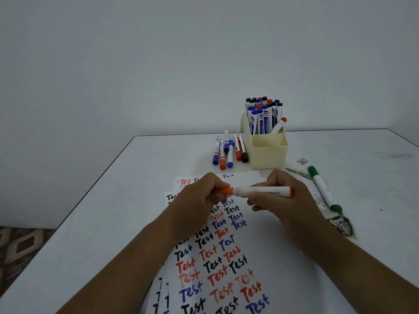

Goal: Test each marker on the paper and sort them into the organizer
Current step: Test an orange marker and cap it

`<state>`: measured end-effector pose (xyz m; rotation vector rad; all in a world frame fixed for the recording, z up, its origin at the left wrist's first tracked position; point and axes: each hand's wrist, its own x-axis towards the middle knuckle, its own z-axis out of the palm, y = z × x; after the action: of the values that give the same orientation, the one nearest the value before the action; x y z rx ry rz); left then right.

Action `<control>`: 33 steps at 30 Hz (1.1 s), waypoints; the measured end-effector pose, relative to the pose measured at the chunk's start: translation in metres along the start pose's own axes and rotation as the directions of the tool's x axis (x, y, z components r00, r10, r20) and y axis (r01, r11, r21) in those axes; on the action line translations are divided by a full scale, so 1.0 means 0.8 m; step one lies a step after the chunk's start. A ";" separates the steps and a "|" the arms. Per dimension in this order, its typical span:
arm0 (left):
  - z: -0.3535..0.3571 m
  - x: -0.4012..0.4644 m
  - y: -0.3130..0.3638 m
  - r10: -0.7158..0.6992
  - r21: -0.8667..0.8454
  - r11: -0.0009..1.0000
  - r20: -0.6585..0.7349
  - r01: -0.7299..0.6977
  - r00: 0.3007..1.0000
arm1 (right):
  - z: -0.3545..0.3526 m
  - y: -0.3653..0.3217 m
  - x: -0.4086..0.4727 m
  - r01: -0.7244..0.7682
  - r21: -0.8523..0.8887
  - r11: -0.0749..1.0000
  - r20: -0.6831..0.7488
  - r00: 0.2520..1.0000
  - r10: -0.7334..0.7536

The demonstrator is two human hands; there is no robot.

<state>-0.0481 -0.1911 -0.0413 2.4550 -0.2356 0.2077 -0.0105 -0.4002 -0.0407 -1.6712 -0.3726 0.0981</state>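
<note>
Left hand (199, 196) gripping orange cap (224, 191), right hand (281, 196) gripping white marker (263, 191) held level above paper (226, 268), cream organizer (266, 152) beyond on surface (102, 200), loose markers (229, 152) just left of it, green marker (323, 189) right.

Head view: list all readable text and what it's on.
"Test": handwritten many times in red, black and blue on the paper.
Orange marker held in both hands: barrel print, blurred, unreadable.
Markers in the organizer and loose markers beside it: labels too small.
Green marker: print unreadable.
</note>
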 end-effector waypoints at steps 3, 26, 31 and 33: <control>0.000 -0.001 0.004 0.024 -0.031 0.999 -0.025 -0.025 0.999 | -0.002 -0.005 -0.002 -0.020 0.076 0.997 0.015 1.000 0.019; 0.007 0.002 -0.013 0.124 0.052 0.992 -0.172 -0.117 0.977 | -0.017 0.031 0.010 0.505 -0.672 0.542 0.128 0.800 -0.587; 0.005 0.003 -0.018 0.049 0.059 0.997 -0.148 -0.040 0.988 | -0.022 0.027 0.008 0.435 -0.816 0.380 0.188 0.822 -0.538; 0.002 0.003 -0.023 0.010 0.060 0.998 -0.119 -0.003 0.993 | -0.036 0.023 0.008 0.312 -0.845 0.434 0.074 0.872 -0.484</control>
<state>-0.0419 -0.1779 -0.0532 2.4910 -0.1874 0.3679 0.0072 -0.4274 -0.0539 -2.4756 -0.7565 -0.7257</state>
